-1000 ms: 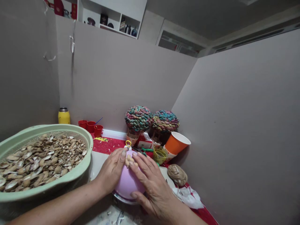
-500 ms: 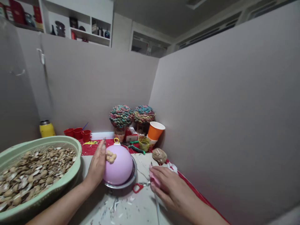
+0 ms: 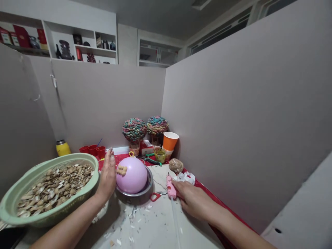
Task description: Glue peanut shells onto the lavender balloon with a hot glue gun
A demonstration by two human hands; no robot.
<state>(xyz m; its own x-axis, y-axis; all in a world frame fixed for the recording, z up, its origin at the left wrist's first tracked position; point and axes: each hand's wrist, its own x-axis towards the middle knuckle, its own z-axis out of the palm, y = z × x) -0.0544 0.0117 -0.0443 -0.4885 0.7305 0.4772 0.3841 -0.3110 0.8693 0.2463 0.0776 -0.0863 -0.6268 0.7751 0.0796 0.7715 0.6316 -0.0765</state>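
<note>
Fingers (image 3: pixel 111 159) on the left hand (image 3: pixel 105 181) are kept straight and pretty much together, nothing held, palm turned to the lilac ball (image 3: pixel 133 178). Whether it's actually being touched can't be told. With that ball taken as the clock centre, the left hand is parked at 9.

At 3 to 4 o'clock, the pink glue gun (image 3: pixel 170 188) is met by the right hand (image 3: pixel 193 197); its fingers are bent against the gun's side, but how firmly it's gripped can't be told, since the palm side is hidden. A clear glue stick (image 3: pixel 175 219) is pointed back toward 5.

The ball is seated in a metal bowl (image 3: pixel 149 183), with a few peanuts (image 3: pixel 121 170) carried on its 10 o'clock side. Red-handled scissors (image 3: pixel 155 196) are wedged into the space between bowl and gun, so it's a bit cluttered there. A twine ball (image 3: pixel 176 165) is found around 2 to 3, with white crumpled stuff (image 3: pixel 186 177) just beside the right hand.

Way out at 9, a green basket (image 3: pixel 7 205) is loaded with shells (image 3: pixel 59 183), partly blocked by the left forearm. Red cups (image 3: pixel 92 150) are lined up near 10 to 11; an orange cup (image 3: pixel 170 141) is tilted at 1. White scraps are scattered over the worktop (image 3: pixel 147 228).

Both forearms are cut off by the frame, the ball's underside is sunk out of sight, and the dark thing (image 3: pixel 11 238) in the bottom-left corner can't be made out.
</note>
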